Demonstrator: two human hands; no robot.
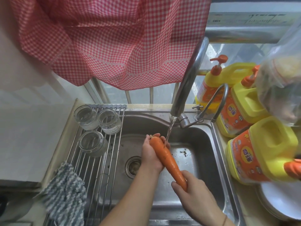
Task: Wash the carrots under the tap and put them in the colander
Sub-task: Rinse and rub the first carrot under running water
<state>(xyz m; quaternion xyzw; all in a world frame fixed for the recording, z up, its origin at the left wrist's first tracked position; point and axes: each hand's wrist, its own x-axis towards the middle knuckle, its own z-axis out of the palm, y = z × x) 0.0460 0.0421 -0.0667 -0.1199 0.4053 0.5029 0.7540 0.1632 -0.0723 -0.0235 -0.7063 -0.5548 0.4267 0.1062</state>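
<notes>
Over the steel sink (200, 144), a person is holding one carrot (167, 160) with both hands, slanted from upper left to lower right. The left hand (152, 154) is cupping the thick top end from beneath, fingers curled up around it. The right hand (193, 191) is gripping the narrow tip, thumb and fingers wrapped round it. A thin stream of water (169, 132) is running from the tap (187, 82) and striking the carrot near its top, just beside the left fingertips.

The drain (132, 166) is lying below and left of the carrot. Along the sink's left side a wire rack (99, 168) is carrying three clear glass jars (97, 124), and a blue-and-white striped cloth (65, 193) is draping over the rack's near end. A red checked curtain (105, 38) is hanging above, its hem dropping close to the tap's neck. On the right, three yellow detergent bottles (254, 154) are crowding the counter next to the sink rim, with a white plate (281, 203) just beside the nearest one. A clear plastic bag (281, 79) is hanging in front of the bottles, blurred, covering part of them.
</notes>
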